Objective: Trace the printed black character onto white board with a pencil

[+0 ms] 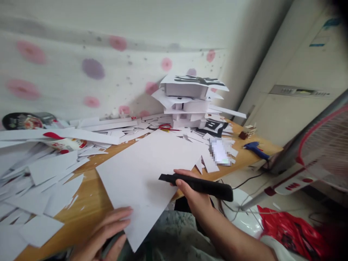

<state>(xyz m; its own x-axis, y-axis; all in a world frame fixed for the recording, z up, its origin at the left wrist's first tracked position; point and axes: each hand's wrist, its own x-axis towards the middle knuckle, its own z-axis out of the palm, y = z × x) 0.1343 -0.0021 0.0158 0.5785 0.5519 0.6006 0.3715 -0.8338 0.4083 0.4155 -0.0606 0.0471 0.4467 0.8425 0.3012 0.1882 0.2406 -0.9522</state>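
Note:
A large white foam board or stiff paper sheet (152,163) lies slanted on the wooden table, its near corner jutting past the front edge. My left hand (108,232) is at its near left edge, fingers on top and thumb lower down by the edge, closed on it. My right hand (190,186) is wrapped round a black utility knife (209,186), thumb along its side. The knife's dark blade tip points left, just above the sheet; whether it touches the surface I cannot tell.
White offcuts (51,170) heap up on the left of the wooden table (89,188). Red-handled scissors (165,127) lie behind the sheet, near a stacked white paper model (187,94). At right are a blue glue gun (255,149), a blurred-out phone-like object (220,151) and a fan (323,152).

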